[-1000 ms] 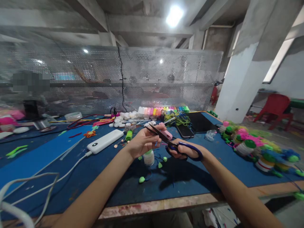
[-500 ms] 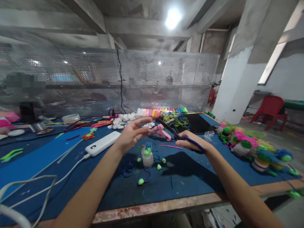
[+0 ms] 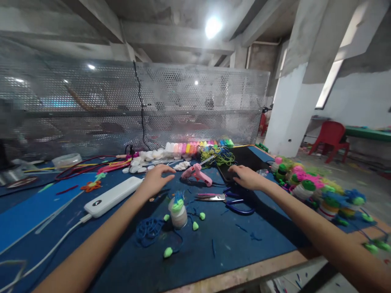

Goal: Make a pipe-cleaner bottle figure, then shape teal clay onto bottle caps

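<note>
My left hand (image 3: 156,179) hovers over the table left of a pink glue gun (image 3: 198,174), thumb and fingers apart with nothing between them. Bent but empty, the fingers of my right hand (image 3: 247,177) are over the near part of a black flat panel (image 3: 241,159). Blue-handled scissors (image 3: 241,206) lie between me and the glue gun, blades to the left. Nearer to me stands a small whitish jar figure (image 3: 179,217) with green and blue on top. Blue yarn (image 3: 148,231) and several light green clay lumps (image 3: 195,226) lie around it.
A white power bank (image 3: 114,196) with its cable is on the left. Finished-looking yarn-topped figures (image 3: 307,187) crowd the right edge. Coloured clay packs (image 3: 183,149), white lids (image 3: 137,162) and tangled yellow-green yarn (image 3: 221,156) line the back, before a perforated metal screen (image 3: 195,106).
The scissors have left my right hand and now lie on the table. Both hands have drawn apart from the glue gun, and the view has turned slightly to the right.
</note>
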`<state>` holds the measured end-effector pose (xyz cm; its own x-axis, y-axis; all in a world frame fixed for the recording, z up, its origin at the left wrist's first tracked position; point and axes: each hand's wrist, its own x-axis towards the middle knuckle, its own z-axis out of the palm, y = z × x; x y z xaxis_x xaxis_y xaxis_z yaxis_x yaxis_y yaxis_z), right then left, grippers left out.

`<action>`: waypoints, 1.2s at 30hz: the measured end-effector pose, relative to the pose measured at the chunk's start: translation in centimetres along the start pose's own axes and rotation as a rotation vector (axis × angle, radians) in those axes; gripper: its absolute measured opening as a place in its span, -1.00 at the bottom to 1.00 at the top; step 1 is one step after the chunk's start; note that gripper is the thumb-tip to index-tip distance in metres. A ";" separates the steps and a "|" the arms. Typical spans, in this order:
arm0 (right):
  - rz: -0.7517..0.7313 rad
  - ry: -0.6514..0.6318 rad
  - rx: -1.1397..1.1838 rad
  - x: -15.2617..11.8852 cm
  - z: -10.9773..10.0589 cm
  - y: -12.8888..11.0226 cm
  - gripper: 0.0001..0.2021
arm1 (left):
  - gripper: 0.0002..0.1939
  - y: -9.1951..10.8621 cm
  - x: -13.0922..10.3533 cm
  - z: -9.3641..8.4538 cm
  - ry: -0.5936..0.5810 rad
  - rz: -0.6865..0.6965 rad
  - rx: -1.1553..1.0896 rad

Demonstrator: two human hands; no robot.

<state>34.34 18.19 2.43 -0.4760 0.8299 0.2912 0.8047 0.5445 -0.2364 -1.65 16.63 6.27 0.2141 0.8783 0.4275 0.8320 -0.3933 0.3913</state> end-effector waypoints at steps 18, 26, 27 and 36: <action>0.014 0.388 0.356 1.7 4.9 2.5 -0.77 | 0.01 4.4 19.6 9.6 -0.536 0.625 0.369; 0.128 0.248 0.390 2.3 4.4 2.9 -0.64 | -0.51 3.5 23.7 12.6 -0.545 0.692 0.327; 0.141 0.220 0.384 2.5 4.4 2.9 -0.55 | -0.55 3.3 23.9 12.6 -0.535 0.687 0.302; 0.166 0.046 0.304 3.3 4.4 2.8 -0.21 | -0.74 1.7 24.2 11.4 -0.402 0.501 -0.003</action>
<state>33.46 22.96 -1.31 -0.3259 0.9074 0.2653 0.7237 0.4200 -0.5476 10.74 40.28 8.00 0.7522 0.6209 0.2205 0.5799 -0.7827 0.2260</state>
